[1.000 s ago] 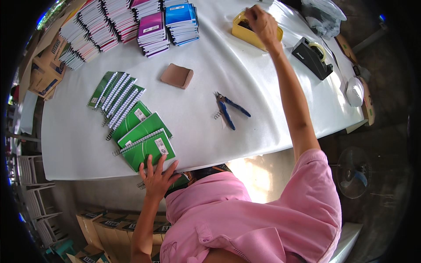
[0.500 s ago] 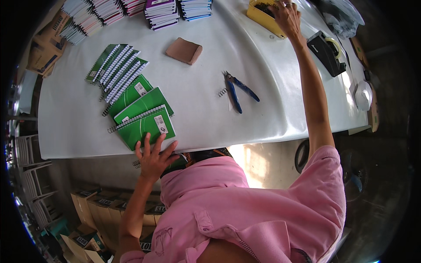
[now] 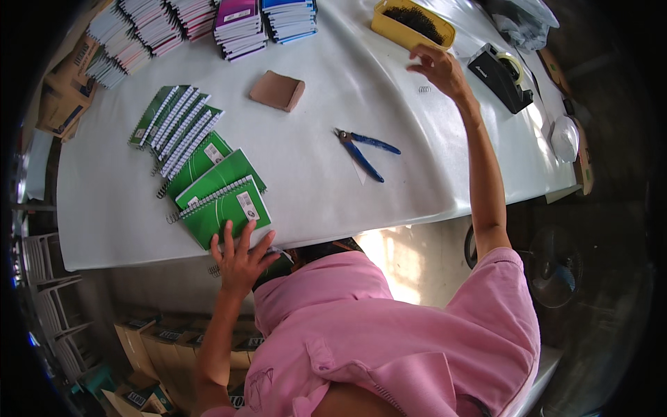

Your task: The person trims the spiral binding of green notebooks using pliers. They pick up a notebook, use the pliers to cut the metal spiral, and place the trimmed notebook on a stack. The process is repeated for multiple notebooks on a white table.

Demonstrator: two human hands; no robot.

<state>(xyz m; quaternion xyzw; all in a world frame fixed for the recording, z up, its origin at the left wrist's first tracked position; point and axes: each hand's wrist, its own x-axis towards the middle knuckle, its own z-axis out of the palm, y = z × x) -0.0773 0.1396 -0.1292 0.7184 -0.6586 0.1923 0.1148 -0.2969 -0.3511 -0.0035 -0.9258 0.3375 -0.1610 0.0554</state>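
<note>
The person's right hand [image 3: 436, 68], which a second ago reaches into the yellow plastic tray of small dark pieces [image 3: 413, 25] at the far side of the white table [image 3: 326, 174], is now drawn back out of the tray and hangs above the tabletop, just beside it, with the fingers loosely curled. A small metal wire coil [image 3: 423, 89] now shows on the table under that hand. The view itself has shifted, so the tray and the black tape dispenser [image 3: 501, 75] sit lower in the picture than before.
</note>
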